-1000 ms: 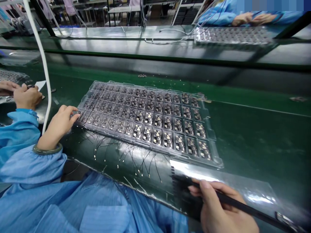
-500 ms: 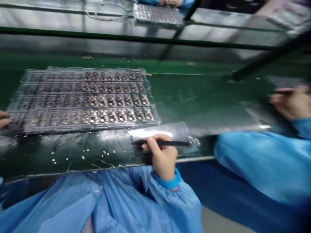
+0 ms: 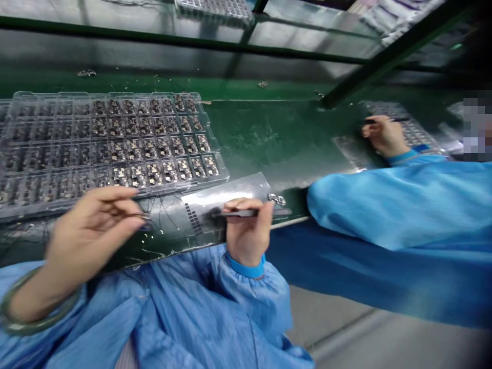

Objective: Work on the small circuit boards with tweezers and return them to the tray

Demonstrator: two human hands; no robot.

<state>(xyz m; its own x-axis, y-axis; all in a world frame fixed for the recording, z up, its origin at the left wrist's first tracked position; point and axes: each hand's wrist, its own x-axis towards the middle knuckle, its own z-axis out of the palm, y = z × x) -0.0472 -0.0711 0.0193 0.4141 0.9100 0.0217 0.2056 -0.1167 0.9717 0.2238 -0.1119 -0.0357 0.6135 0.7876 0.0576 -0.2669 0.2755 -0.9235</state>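
Note:
My left hand (image 3: 96,220) is in front of the tray, thumb and fingertips pinching what looks like a small circuit board (image 3: 145,218), seen nearly edge-on. My right hand (image 3: 248,233) is closed around dark tweezers (image 3: 246,213), held almost level above a clear plastic sheet (image 3: 246,187). Rows of small black pieces (image 3: 192,218) stick to the sheet's left part. Another circuit board (image 3: 277,199) lies at its right end. Behind my left hand, a clear plastic tray (image 3: 221,177) holds rows of small circuit boards (image 3: 154,174), one per pocket.
Thin dark wires (image 3: 167,210) and tiny bright scraps lie along the bench's front edge. A co-worker's hand (image 3: 386,136) holds a dark tool beside another tray (image 3: 418,133) on the right. A green rail (image 3: 192,43) crosses behind the bench (image 3: 261,133).
My left hand has come in from the left edge to in front of the tray. My right hand has turned the tweezers slightly. The view has shifted rightward.

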